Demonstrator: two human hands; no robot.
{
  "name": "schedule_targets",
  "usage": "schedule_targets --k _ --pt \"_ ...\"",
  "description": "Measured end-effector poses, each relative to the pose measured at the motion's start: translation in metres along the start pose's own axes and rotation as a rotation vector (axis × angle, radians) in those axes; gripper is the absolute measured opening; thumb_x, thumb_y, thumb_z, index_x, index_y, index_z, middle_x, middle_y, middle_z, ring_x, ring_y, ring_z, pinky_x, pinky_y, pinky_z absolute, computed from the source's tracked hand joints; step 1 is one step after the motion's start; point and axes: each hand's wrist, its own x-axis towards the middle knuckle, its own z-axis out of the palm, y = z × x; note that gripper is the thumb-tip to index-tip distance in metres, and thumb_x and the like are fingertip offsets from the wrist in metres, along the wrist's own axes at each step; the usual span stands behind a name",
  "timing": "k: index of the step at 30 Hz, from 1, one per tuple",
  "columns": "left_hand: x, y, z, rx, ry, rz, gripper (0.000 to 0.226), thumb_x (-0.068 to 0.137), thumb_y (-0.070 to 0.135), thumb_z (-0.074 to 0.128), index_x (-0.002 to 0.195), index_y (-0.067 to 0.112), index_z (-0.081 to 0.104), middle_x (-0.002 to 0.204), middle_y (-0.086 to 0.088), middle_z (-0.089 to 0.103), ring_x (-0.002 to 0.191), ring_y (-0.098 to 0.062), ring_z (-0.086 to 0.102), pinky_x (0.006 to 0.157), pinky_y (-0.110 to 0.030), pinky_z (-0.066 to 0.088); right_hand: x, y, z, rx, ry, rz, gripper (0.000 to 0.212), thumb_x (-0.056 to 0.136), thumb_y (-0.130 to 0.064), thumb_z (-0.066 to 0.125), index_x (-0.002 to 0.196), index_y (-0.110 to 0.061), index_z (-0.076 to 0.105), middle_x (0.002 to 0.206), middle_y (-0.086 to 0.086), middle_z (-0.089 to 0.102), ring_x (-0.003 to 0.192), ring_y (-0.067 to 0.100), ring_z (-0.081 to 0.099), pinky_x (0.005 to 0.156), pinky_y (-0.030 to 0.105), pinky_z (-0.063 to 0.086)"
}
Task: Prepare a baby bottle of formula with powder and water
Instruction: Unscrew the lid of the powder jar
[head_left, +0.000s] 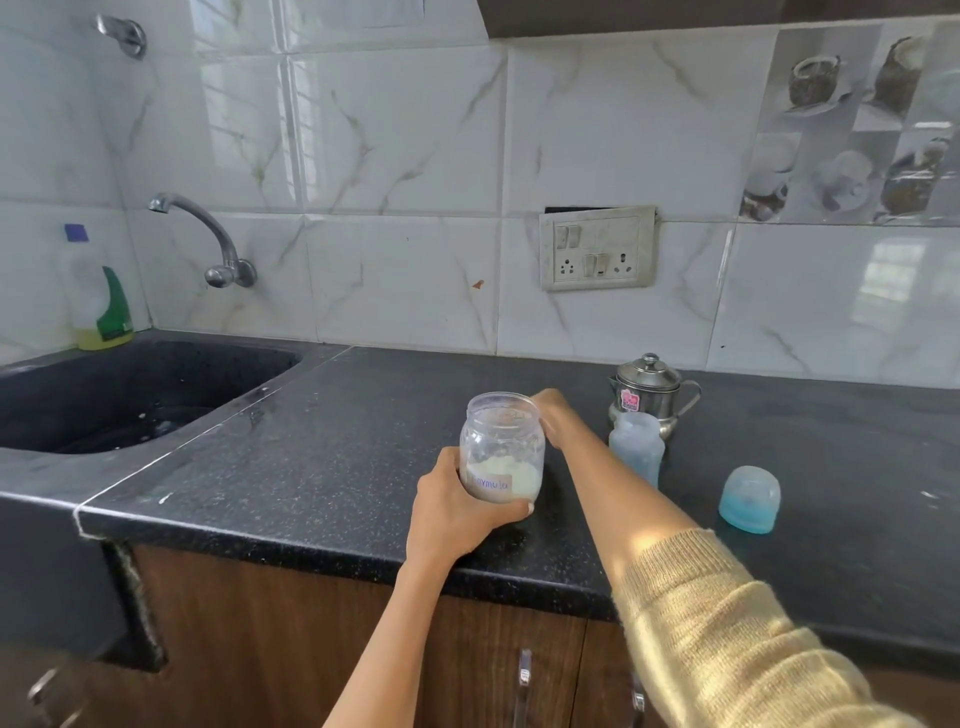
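My left hand (457, 512) grips a clear plastic jar (503, 447) from the lower left and holds it upright over the black counter (322, 467). The jar has no lid, holds white powder at the bottom and carries a paper label. My right hand (551, 415) reaches past the jar's right side at rim height, and its fingers are hidden behind the jar. A translucent blue baby bottle (637, 451) stands uncapped just right of my right forearm. Its blue dome cap (749, 500) sits on the counter further right.
A small lidded steel jug (650, 388) stands behind the bottle. A dark sink (130, 395) with a wall tap (208, 234) lies to the left, with a dish soap bottle (101, 296) at its back corner. A switch and socket plate (597, 254) is on the tiled wall.
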Motion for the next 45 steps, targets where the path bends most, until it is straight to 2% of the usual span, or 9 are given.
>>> schedule_targets --k 3,6,11,14,16,20,25,33,45 --pt "0.0 0.0 0.0 -0.004 0.005 -0.002 0.08 0.041 0.049 0.084 0.109 0.029 0.048 0.101 0.012 0.06 0.092 -0.008 0.06 0.08 -0.032 0.056 -0.006 0.007 -0.006 -0.001 0.007 0.001 0.032 0.095 0.0 0.036 0.065 -0.003 0.048 0.086 0.014 0.052 0.072 0.022 0.049 0.077 0.031 0.038" --pt "0.0 0.001 0.0 -0.006 0.006 -0.008 0.08 0.04 0.049 0.084 0.109 0.028 0.048 0.101 0.012 0.061 0.092 -0.008 0.06 0.08 -0.032 0.056 -0.007 0.013 -0.005 -0.025 0.029 -0.009 0.033 0.097 -0.001 0.033 0.111 0.016 0.057 0.124 0.025 0.054 0.111 0.033 0.055 0.098 0.035 0.041" --pt "-0.001 0.002 0.0 0.006 0.0 -0.013 0.082 0.04 0.051 0.083 0.111 0.028 0.047 0.104 0.012 0.06 0.095 -0.009 0.06 0.082 -0.034 0.056 -0.006 0.019 0.005 -0.024 -0.018 -0.032 0.03 0.091 -0.003 0.041 0.062 -0.01 0.046 0.076 0.009 0.05 0.075 0.023 0.048 0.069 0.029 0.037" --pt "-0.002 0.004 -0.001 0.003 0.001 -0.02 0.08 0.042 0.049 0.084 0.11 0.028 0.048 0.103 0.012 0.061 0.095 -0.008 0.06 0.082 -0.033 0.055 -0.012 0.01 -0.004 -0.039 -0.024 0.041 0.023 0.089 -0.004 0.045 0.066 -0.006 0.05 0.064 0.002 0.041 0.051 0.011 0.033 0.045 0.019 0.027" --pt "-0.004 0.005 -0.002 -0.003 0.004 -0.025 0.077 0.042 0.048 0.085 0.107 0.028 0.048 0.101 0.012 0.061 0.093 -0.008 0.06 0.081 -0.033 0.055 -0.017 -0.004 -0.011 -0.02 -0.012 0.066 0.013 0.084 -0.013 0.059 0.09 -0.002 0.065 0.069 0.001 0.05 0.048 0.009 0.031 0.039 0.019 0.027" --pt "-0.005 0.007 -0.003 -0.003 -0.002 -0.036 0.078 0.041 0.05 0.084 0.107 0.028 0.048 0.101 0.012 0.062 0.092 -0.009 0.06 0.08 -0.034 0.056 -0.014 -0.025 -0.024 0.072 0.076 0.017 0.052 0.066 -0.041 0.082 0.107 -0.012 0.07 0.102 0.002 0.07 0.051 0.013 0.044 0.053 0.024 0.044" --pt "-0.005 0.005 -0.002 -0.019 -0.005 -0.032 0.082 0.039 0.053 0.082 0.11 0.029 0.048 0.101 0.013 0.062 0.092 -0.009 0.061 0.08 -0.034 0.056 0.011 -0.017 -0.021 0.107 0.261 0.007 0.036 0.08 -0.028 0.073 0.107 -0.004 0.07 0.105 0.011 0.072 0.087 0.022 0.068 0.08 0.03 0.056" --pt "-0.002 0.0 0.0 -0.032 0.004 -0.022 0.074 0.039 0.05 0.083 0.102 0.034 0.047 0.092 0.016 0.062 0.084 -0.003 0.061 0.074 -0.027 0.055 0.035 0.011 0.002 -0.022 0.359 0.086 0.034 0.085 -0.006 0.063 0.118 0.0 0.06 0.124 0.017 0.061 0.114 0.033 0.06 0.086 0.037 0.053" --pt "-0.002 -0.001 0.002 -0.057 0.011 -0.025 0.074 0.037 0.051 0.081 0.1 0.037 0.046 0.091 0.016 0.064 0.085 -0.003 0.062 0.076 -0.03 0.055 0.049 0.019 0.007 -0.193 0.445 0.088 0.028 0.086 -0.001 0.059 0.114 -0.001 0.063 0.121 0.016 0.062 0.111 0.031 0.061 0.086 0.038 0.053"
